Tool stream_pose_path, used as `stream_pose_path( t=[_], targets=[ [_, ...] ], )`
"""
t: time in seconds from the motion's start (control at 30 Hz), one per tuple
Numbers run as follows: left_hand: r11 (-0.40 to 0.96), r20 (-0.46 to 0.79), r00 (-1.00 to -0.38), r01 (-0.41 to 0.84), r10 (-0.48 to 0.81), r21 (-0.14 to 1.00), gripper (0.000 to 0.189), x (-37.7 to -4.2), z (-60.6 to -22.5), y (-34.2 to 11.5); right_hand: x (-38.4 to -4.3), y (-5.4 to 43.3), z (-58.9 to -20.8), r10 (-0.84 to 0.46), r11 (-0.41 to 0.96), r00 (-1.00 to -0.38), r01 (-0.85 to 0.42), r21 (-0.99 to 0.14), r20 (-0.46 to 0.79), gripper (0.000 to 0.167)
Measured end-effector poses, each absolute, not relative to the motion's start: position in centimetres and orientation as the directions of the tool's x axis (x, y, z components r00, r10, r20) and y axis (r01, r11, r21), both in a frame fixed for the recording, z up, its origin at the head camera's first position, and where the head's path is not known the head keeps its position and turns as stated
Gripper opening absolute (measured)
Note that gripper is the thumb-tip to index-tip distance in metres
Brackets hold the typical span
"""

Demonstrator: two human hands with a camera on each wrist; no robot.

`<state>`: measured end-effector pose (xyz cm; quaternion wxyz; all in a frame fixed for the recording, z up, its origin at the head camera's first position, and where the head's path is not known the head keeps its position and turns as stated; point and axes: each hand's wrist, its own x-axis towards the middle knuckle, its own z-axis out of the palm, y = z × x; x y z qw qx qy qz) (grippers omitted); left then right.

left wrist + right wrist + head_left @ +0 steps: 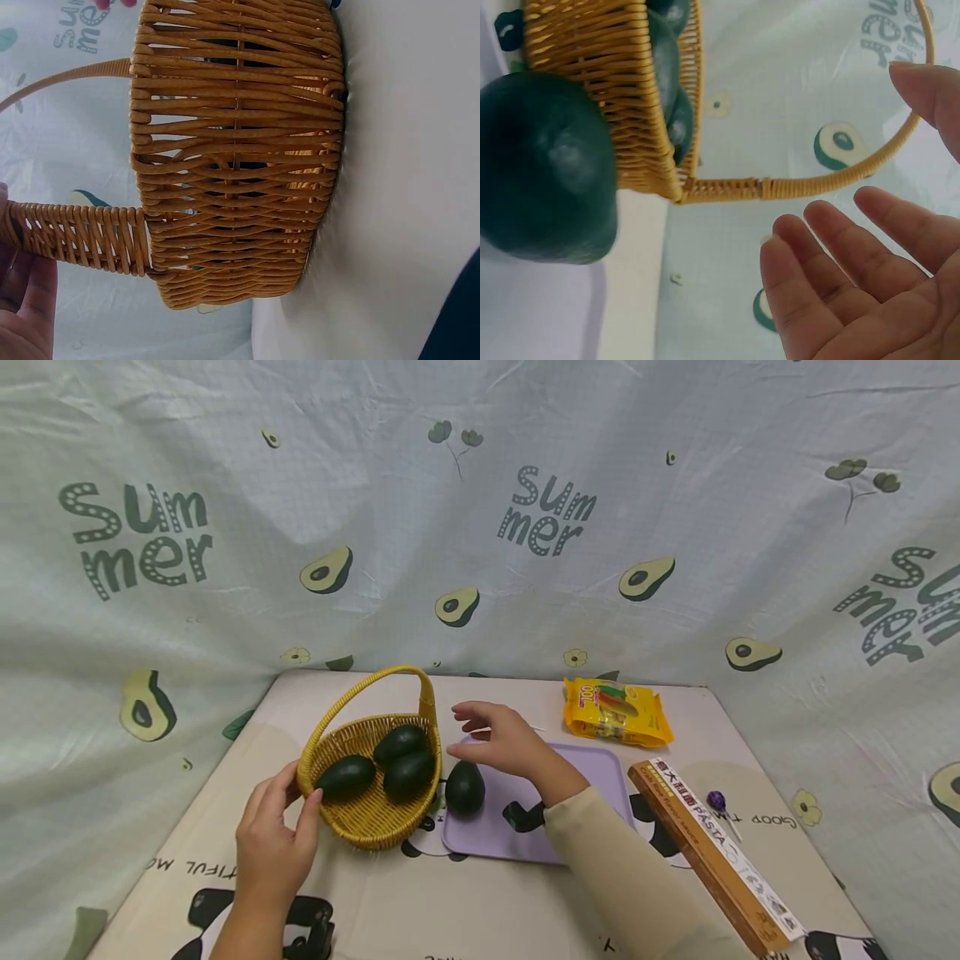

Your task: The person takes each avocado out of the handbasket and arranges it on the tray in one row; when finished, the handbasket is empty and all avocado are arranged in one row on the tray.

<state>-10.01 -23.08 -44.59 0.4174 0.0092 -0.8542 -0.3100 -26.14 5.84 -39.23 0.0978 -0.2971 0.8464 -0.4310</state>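
Note:
A yellow wicker basket [367, 827] with a tall arched handle [352, 693] stands on the table, with 3 dark green avocados [405, 774] inside. At the foot of the handle, on the basket's left side, my left hand [277, 827] grips it between thumb and fingers; the left wrist view shows the fingers [34, 289] behind the handle. My right hand [502, 739] hovers just right of the basket, fingers spread and apart from the handle. Below that hand another avocado [465, 789] rests at the left end of a lilac tray [517, 843].
Behind the tray lies a yellow snack packet [618, 712]. To the right are a long brown pasta box [712, 852] and a purple-headed lollipop [717, 802]. A printed curtain [480, 510] rises along the table's back and sides.

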Motion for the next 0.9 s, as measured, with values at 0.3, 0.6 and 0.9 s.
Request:
stream_pose_path(
  t=[0.3,0.6,0.9],
  targets=[
    [0.809,0.711,-0.648,0.244,-0.274,0.534,0.052,-10.2,-44.6,-23.1,-26.9,4.0,-37.7,-0.68,0.462,-0.732,-0.476,-0.748,0.045,0.074],
    [0.813,0.708,-0.646,0.229,-0.285,0.536,0.052,-9.9,-44.9,-23.0,-27.8,1.5,-37.4,-0.726,0.524,-0.686,-0.51,-0.682,-0.044,0.075],
    [0.812,0.707,-0.647,0.229,-0.285,0.536,0.052,-10.0,-44.6,-22.9,-29.0,-1.2,-37.0,-0.729,0.57,-0.676,-0.511,-0.643,-0.109,0.077]
  ],
)
